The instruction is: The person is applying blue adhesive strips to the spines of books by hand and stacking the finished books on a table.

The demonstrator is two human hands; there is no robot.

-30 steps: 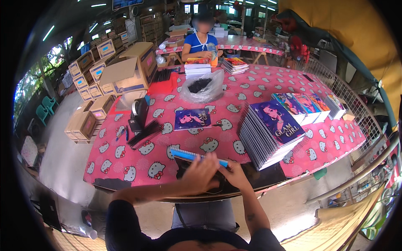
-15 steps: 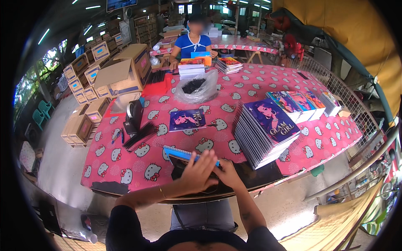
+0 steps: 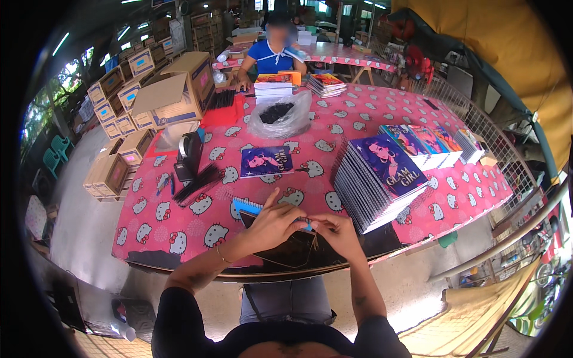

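Observation:
A spiral notebook with a blue edge lies at the near edge of the table, largely covered by my hands. My left hand rests over it, thumb and fingers closed on its bound edge, one finger pointing up and away. Close beside, my right hand pinches the right end of the binding; its fingertips almost meet those of the left. A thin strand hangs below the fingers. Farther up lies a purple notebook with a drawn figure. To the right rises a tall stack of similar spiral-bound notebooks.
Black binding wires and a black hand-held device lie at left. Beyond are a plastic bag of black pieces, book stacks and a co-worker in blue. Cardboard boxes stand left; more colourful notebooks lie right.
My left hand has turned from lying flat across the notebook to gripping its bound edge. My right fingers have come together at the binding's end. The co-worker has raised one hand with something.

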